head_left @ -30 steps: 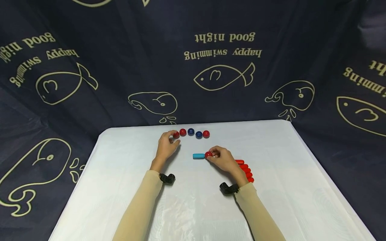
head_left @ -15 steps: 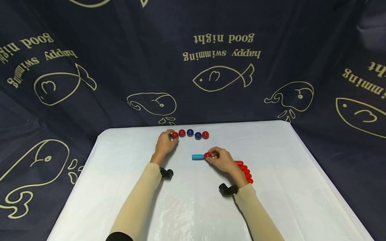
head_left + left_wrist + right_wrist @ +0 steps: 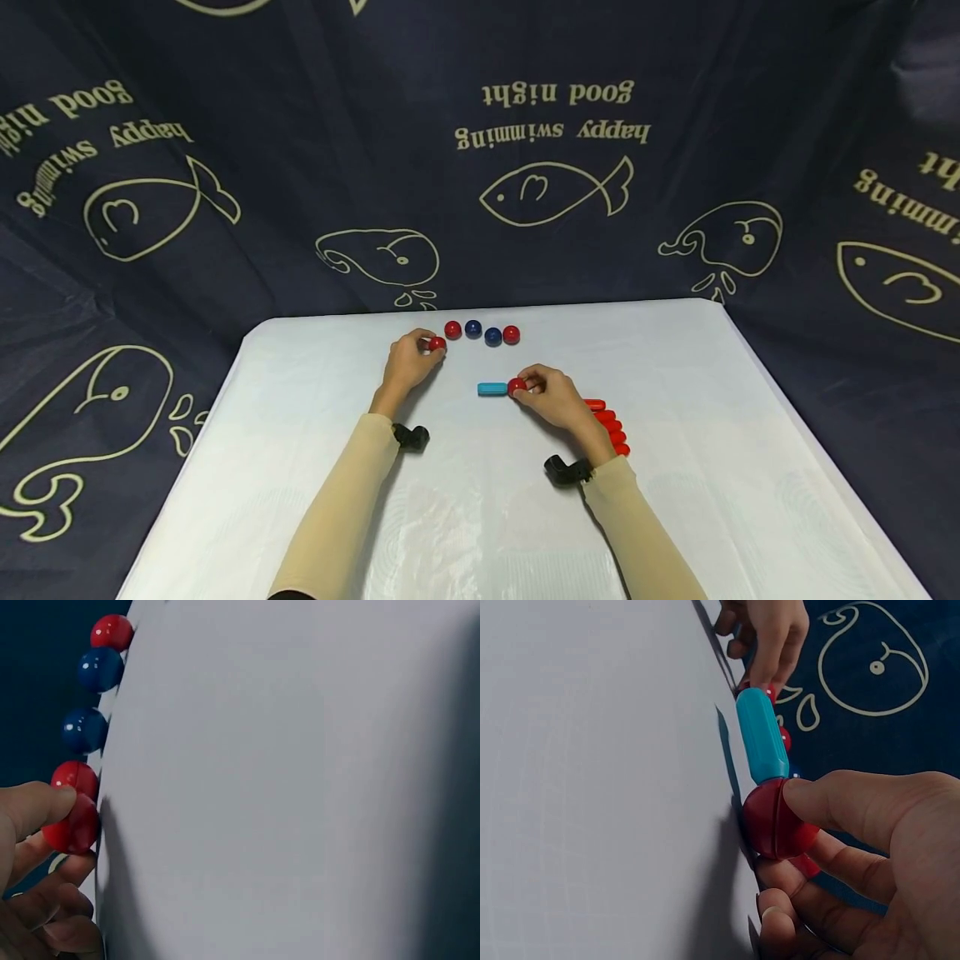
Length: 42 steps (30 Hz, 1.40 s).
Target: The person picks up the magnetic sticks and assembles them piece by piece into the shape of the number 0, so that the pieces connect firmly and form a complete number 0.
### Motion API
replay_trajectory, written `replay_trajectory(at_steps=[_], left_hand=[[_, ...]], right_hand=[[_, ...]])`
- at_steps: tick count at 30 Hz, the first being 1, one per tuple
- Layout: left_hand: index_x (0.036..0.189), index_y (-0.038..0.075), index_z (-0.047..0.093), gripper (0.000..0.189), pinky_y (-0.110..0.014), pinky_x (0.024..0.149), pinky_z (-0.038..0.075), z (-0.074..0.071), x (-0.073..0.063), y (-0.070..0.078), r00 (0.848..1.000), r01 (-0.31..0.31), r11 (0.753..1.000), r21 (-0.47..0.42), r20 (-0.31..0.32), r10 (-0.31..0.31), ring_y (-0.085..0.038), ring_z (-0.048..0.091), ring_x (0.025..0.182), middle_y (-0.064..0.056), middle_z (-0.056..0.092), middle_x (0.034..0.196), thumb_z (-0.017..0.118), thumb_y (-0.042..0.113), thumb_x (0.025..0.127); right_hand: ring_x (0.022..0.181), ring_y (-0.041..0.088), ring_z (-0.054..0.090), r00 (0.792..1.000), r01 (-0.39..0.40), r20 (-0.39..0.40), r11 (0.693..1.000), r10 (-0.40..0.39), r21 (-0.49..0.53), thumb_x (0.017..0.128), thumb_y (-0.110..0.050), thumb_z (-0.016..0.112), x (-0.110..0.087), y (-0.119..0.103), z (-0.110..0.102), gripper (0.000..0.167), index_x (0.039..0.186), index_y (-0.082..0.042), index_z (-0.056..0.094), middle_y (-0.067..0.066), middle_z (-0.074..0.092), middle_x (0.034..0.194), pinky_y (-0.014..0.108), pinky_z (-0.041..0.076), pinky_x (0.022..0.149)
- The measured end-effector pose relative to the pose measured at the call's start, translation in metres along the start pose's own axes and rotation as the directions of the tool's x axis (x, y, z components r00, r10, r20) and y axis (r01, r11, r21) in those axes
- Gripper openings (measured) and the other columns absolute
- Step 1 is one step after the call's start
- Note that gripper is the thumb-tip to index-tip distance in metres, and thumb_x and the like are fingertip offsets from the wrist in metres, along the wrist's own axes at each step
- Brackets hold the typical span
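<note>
My left hand (image 3: 407, 363) pinches a red ball (image 3: 73, 826) between thumb and fingers, at the left end of a row of balls near the table's far edge. Nearer the middle, my right hand (image 3: 557, 397) grips another red ball (image 3: 778, 822), which has a groove round it. A light blue ribbed stick (image 3: 762, 736) joins that ball and points left from it, toward my left hand in the right wrist view. Beside the left hand, the row holds a red ball (image 3: 453, 330), two blue balls (image 3: 473, 328) and one more red ball (image 3: 512, 334).
Several red sticks (image 3: 611, 423) lie side by side at the right, partly behind my right wrist. The white table (image 3: 480, 517) ends at a dark cloth (image 3: 360, 167) printed with fish and whales. Each wrist wears a black camera mount (image 3: 564, 471).
My left hand has closed its fingers on the leftmost red ball and drawn it slightly toward me, out of the row. The right hand with the ball and blue stick has stayed nearly still.
</note>
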<state>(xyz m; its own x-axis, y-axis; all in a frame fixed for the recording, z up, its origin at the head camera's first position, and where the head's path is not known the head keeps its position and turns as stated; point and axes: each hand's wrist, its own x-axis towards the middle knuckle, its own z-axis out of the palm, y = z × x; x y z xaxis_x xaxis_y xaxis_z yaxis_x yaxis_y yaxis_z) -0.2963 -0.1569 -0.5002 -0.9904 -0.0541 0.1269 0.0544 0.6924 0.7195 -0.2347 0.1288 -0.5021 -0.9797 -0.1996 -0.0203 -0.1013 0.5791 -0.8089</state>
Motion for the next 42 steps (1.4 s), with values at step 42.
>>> replay_trajectory(at_steps=[42], left_hand=[[0.118, 0.017, 0.079, 0.033, -0.047, 0.104, 0.05, 0.02, -0.065, 0.004, 0.97, -0.072, 0.959, -0.274, 0.203, 0.131, -0.024, 0.066, 0.118, -0.001, 0.078, 0.111, 0.085, 0.025, 0.086]], right_hand=[[0.089, 0.018, 0.061, 1.0, 0.015, -0.009, 1.0, -0.015, -0.004, 0.094, -0.019, 0.076, 0.003, 0.002, 0.0, 0.03, 0.119, -0.005, 0.069, 0.007, 0.069, 0.101, 0.03, 0.05, 0.081]])
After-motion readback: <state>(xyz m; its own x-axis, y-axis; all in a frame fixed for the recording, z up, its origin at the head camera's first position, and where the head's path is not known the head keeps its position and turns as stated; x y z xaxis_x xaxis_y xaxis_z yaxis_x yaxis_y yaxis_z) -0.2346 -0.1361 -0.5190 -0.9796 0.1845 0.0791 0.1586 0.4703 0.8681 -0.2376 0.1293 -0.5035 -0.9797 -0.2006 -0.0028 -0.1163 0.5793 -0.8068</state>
